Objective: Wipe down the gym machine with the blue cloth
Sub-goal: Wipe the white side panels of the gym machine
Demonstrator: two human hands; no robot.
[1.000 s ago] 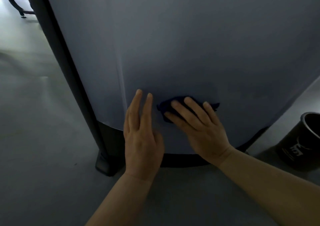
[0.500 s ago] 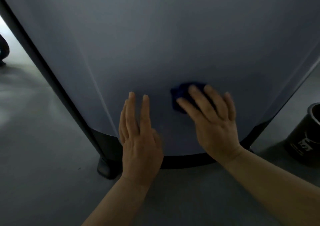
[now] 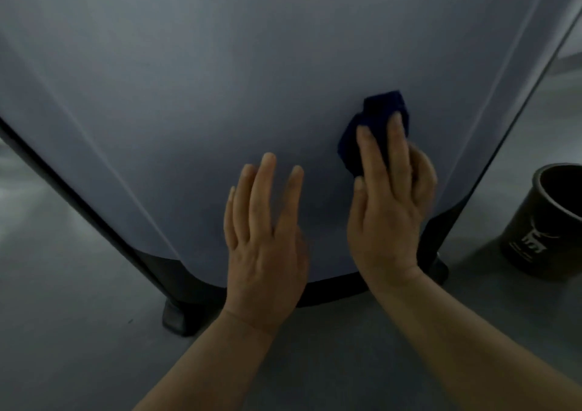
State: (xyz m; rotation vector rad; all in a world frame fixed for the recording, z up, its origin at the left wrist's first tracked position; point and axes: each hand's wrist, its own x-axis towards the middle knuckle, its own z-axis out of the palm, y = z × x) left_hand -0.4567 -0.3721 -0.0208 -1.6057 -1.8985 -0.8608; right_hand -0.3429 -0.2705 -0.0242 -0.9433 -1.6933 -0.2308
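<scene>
Two bare forearms reach in from the bottom edge over the smooth grey floor. Left hand: fingers straight & close together, palm flat vs the lower part of the machine's smooth, matte grey-blue curved panel, holding nothing. Right hand, just beside it to the right & a bit higher: fingers extended, pressing the small crumpled dark blue cloth flat onto the same panel; the fingertips lie over the cloth's lower half, thumb alongside; cannot tell if any finger curls under the fabric. Cloth looks soft, folded into an uneven wad, sits towards the panel's lower right, near its right edge.

Panel bulges outward, faint vertical creases w/ soft sheen. Along its bottom edge runs a black curved base rim, w/ a black blocky foot at the lower left corner, on the floor. A black frame bar slants up the left edge.

Farther right, apart from the machine, a dark round open-topped container w/ a pale logo stands on the floor.
</scene>
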